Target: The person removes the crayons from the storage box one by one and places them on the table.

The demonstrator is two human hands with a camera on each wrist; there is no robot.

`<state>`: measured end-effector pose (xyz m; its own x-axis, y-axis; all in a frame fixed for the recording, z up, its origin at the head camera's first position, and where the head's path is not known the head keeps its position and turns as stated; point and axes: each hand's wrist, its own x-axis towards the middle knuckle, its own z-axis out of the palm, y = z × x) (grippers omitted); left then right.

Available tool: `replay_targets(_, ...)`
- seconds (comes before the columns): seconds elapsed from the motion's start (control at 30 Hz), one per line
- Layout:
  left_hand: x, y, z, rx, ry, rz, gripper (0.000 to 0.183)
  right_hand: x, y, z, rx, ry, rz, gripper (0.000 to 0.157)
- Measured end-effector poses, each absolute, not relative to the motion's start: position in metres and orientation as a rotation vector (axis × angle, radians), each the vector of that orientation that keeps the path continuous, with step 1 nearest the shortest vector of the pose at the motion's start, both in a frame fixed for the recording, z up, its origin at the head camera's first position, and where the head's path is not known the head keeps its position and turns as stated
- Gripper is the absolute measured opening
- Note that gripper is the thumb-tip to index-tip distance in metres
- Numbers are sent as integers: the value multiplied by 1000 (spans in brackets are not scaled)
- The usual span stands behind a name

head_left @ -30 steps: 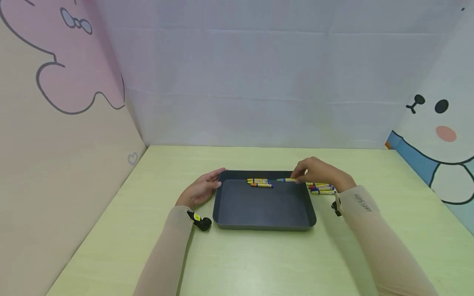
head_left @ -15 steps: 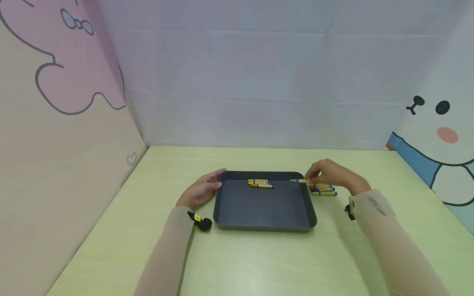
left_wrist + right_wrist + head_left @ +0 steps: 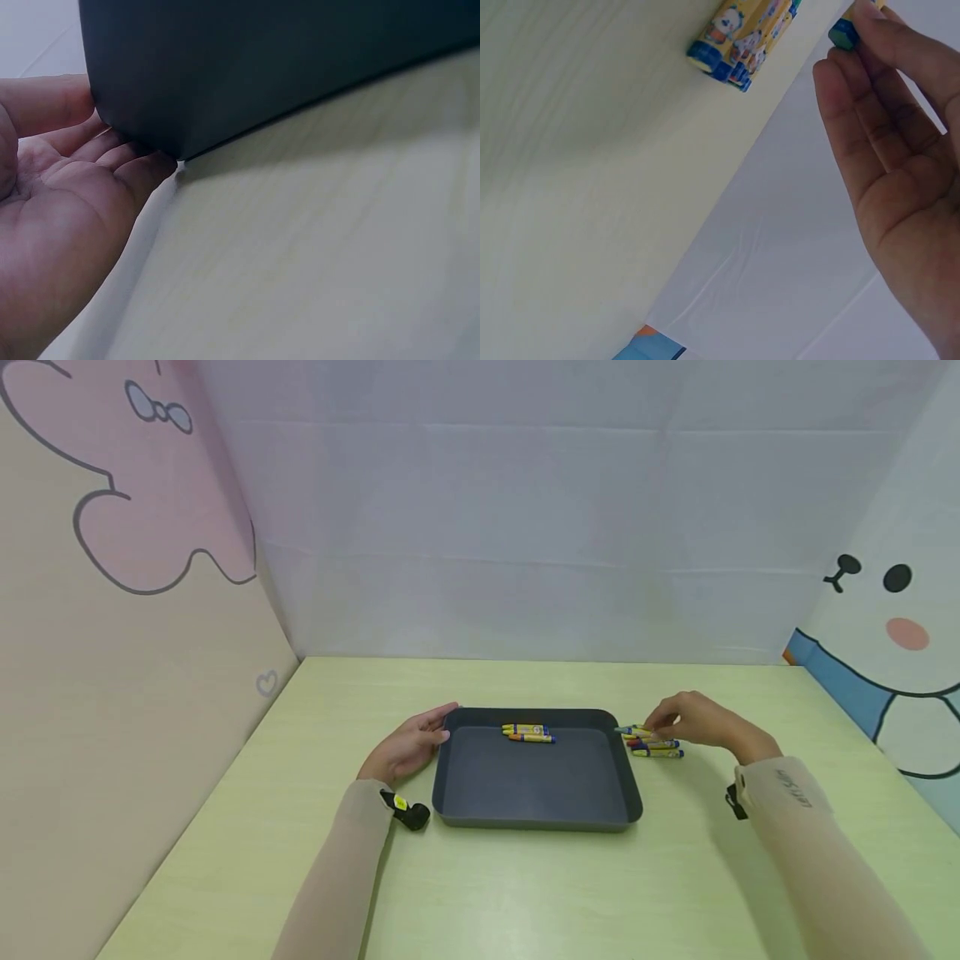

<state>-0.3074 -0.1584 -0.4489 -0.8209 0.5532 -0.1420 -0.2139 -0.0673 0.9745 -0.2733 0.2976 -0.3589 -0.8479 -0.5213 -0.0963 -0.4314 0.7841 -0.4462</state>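
My left hand (image 3: 408,743) holds the left rim of a dark grey tray (image 3: 536,793), thumb at the rim; in the left wrist view its fingers lie against the outer wall. My right hand (image 3: 693,722) pinches a green-tipped crayon (image 3: 628,729) by its end, just past the tray's right rim, above a small group of crayons (image 3: 658,753) on the table. That crayon's blue-green end (image 3: 844,34) shows between thumb and fingers in the right wrist view. Inside the tray, near the far wall, lie yellow crayons (image 3: 525,729) and an orange crayon (image 3: 531,738), side by side.
The pale wood table (image 3: 487,893) ends at a white cloth backdrop (image 3: 480,543). Side panels with cartoon drawings stand left (image 3: 172,652) and right (image 3: 885,635). A small black wrist camera (image 3: 411,815) hangs at the left sleeve.
My right hand has moved right with the green-tipped crayon, from over the tray to outside its right rim. The left hand and the tray have stayed put.
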Motion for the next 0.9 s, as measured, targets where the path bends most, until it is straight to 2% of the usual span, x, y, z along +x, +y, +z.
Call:
replay_targets(0.67,-305,-158,-449,343,1693,1954,64,-269,315,-371,-605,2674,-648,19)
replay_targets(0.9,-306,-158,-450,376,1688,1950,65,-268,319,-376,-639,2671,-611,17)
